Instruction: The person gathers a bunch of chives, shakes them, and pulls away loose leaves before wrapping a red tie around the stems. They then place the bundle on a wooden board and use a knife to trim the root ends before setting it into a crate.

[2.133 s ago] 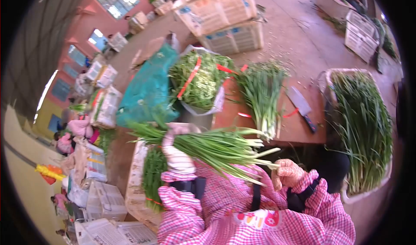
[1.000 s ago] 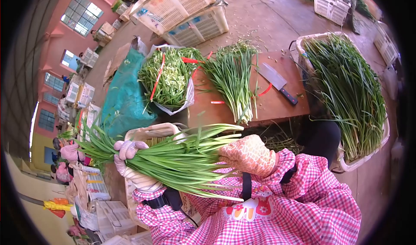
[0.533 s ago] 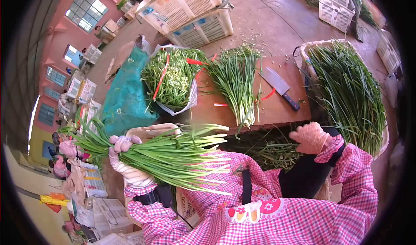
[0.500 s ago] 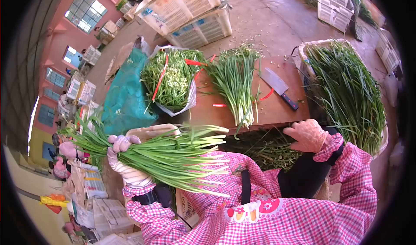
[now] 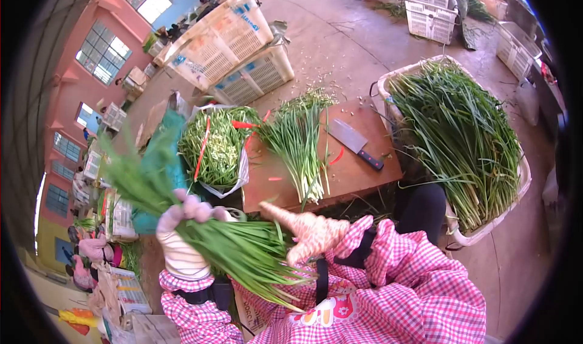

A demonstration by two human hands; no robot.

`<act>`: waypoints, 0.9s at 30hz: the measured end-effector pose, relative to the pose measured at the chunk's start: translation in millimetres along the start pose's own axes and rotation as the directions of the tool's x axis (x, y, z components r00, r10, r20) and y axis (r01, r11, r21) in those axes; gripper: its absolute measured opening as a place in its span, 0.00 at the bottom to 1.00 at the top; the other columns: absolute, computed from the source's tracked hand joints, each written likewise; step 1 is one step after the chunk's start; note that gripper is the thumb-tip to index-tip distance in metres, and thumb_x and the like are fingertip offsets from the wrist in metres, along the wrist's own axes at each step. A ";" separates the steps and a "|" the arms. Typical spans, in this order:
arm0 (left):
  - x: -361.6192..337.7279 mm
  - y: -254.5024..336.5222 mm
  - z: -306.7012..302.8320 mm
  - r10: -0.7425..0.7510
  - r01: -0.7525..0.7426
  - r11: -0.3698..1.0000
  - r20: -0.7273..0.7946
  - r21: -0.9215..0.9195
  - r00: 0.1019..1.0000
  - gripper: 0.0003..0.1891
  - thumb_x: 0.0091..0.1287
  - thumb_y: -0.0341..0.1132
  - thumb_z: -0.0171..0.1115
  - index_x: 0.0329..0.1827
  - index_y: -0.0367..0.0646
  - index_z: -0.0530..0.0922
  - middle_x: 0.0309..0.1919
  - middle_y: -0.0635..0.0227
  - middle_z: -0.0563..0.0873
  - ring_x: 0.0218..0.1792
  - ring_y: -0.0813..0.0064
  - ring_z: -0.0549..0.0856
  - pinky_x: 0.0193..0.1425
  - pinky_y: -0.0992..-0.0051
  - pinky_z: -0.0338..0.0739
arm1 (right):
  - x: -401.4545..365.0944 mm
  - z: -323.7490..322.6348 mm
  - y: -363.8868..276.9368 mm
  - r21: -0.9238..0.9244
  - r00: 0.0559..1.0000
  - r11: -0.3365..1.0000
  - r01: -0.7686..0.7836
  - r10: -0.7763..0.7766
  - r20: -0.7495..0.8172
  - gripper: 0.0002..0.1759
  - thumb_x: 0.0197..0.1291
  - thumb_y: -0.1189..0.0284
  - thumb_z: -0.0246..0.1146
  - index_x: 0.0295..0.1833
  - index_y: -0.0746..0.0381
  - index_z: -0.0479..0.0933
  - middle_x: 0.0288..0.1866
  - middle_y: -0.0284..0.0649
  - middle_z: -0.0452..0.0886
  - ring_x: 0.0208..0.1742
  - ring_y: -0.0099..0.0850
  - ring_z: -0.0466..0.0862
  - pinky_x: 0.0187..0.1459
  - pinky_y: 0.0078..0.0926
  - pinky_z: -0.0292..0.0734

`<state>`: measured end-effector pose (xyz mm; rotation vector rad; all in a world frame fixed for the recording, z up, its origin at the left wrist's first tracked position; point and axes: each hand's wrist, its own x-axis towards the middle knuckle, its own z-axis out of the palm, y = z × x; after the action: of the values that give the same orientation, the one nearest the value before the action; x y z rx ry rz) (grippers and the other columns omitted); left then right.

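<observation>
My left hand (image 5: 188, 212), in a striped glove, is wrapped round a thick bunch of garlic chives (image 5: 237, 244) above my lap. The leaf ends are blurred at upper left, and the pale stem ends point to lower right. My right hand (image 5: 319, 231), in a patterned glove, is at the stem end, fingers spread and reaching along both sides of the bunch. In front, a smaller pile of chives (image 5: 300, 143) lies on the brown board (image 5: 370, 137). Beside it rests a cleaver (image 5: 355, 143) with a black handle.
A white crate (image 5: 525, 168) heaped with long chives stands at right. Left of the board is a bag of green trimmings (image 5: 215, 140) with red ties, beside a teal net sack (image 5: 146, 222). Stacked crates (image 5: 225, 40) stand behind; other people work at far left.
My right hand has come from the board's right edge to the bunch's stem ends. The bunch has tilted, its stems lower and its leaves raised. The camera view has shifted too.
</observation>
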<state>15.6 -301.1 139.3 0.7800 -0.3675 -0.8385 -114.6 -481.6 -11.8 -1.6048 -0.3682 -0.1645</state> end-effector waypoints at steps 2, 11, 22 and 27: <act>12.0 -15.3 10.6 -0.127 0.127 0.992 -0.070 0.008 0.990 0.13 0.67 0.33 0.56 0.53 0.43 0.78 0.36 0.66 0.84 0.40 0.64 0.84 0.59 0.50 0.77 | 6.7 13.2 -6.1 0.142 0.999 0.990 -0.016 0.012 0.029 0.74 0.39 0.34 0.72 0.79 0.63 0.37 0.76 0.58 0.57 0.76 0.47 0.60 0.74 0.37 0.55; 87.9 -84.2 0.4 -0.381 0.393 0.919 -0.164 0.043 0.910 0.16 0.68 0.38 0.59 0.54 0.40 0.79 0.49 0.60 0.86 0.48 0.61 0.85 0.58 0.61 0.78 | 9.0 20.1 11.8 0.867 0.942 0.498 -0.009 0.295 -0.159 0.33 0.48 0.64 0.76 0.58 0.62 0.73 0.46 0.40 0.83 0.44 0.32 0.84 0.49 0.33 0.80; 24.0 -164.6 -191.6 -0.345 0.349 0.935 0.066 -0.064 0.936 0.26 0.69 0.43 0.54 0.67 0.39 0.69 0.62 0.55 0.76 0.63 0.59 0.75 0.72 0.60 0.65 | -12.0 -51.1 68.3 0.916 0.868 0.395 0.071 0.429 -0.252 0.33 0.51 0.51 0.69 0.51 0.68 0.76 0.40 0.49 0.81 0.41 0.46 0.83 0.47 0.45 0.80; 15.3 -247.3 -157.4 -0.609 0.735 0.624 0.425 -0.264 0.670 0.47 0.61 0.65 0.62 0.73 0.40 0.61 0.67 0.56 0.73 0.66 0.58 0.74 0.70 0.54 0.68 | -10.3 -69.9 95.4 0.834 0.784 0.550 -0.049 0.538 -0.309 0.30 0.53 0.53 0.70 0.47 0.70 0.78 0.40 0.45 0.84 0.38 0.36 0.85 0.42 0.38 0.83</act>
<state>-13.8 -343.0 -149.7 0.3609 -0.1238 -1.7221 -84.3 -555.1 -100.0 -0.6258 0.2948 -0.1393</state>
